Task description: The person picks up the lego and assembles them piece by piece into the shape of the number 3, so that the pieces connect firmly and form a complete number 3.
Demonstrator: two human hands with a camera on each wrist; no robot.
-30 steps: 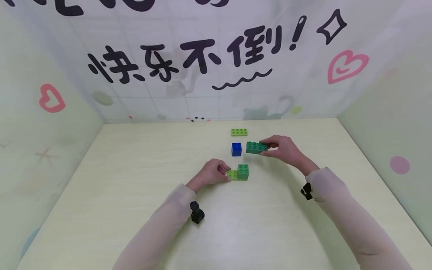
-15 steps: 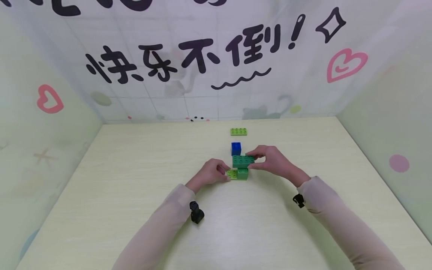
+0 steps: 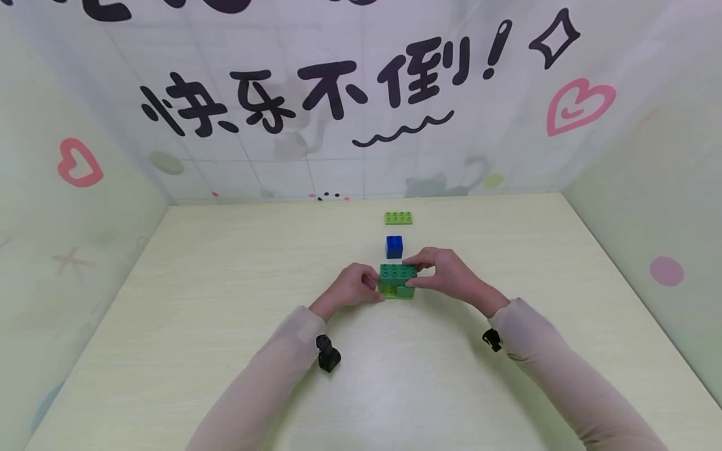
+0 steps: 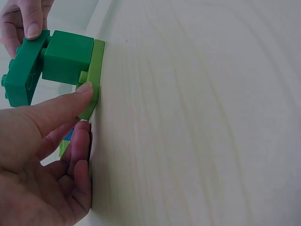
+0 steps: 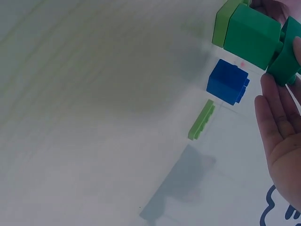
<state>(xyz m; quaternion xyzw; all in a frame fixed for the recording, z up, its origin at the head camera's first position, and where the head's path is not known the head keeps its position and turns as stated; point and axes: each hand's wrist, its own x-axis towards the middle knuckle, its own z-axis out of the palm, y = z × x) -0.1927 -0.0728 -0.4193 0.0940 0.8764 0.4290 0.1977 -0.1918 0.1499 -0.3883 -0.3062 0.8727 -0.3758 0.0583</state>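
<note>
A long dark green toy brick (image 3: 397,274) is held between the thumb and fingers of my right hand (image 3: 451,274). It sits over a square green brick (image 4: 68,56), right at its studs and slightly tilted in the left wrist view. That square brick stands on the right end of a thin light green brick (image 4: 97,66) on the table. My left hand (image 3: 352,286) pinches the thin brick's left end, thumb on top. Some studs there show below the overhanging long brick.
Just behind my hands stands a blue square brick (image 3: 394,248). Another thin light green brick (image 3: 398,218) lies farther back on the pale wooden table (image 3: 248,269). A printed white backdrop (image 3: 237,178) rises at the table's far edge, with side walls left and right.
My right hand has carried the long dark green brick leftward and toward me, from beside the blue brick to over the square green brick. My left hand has stayed on the thin brick.
</note>
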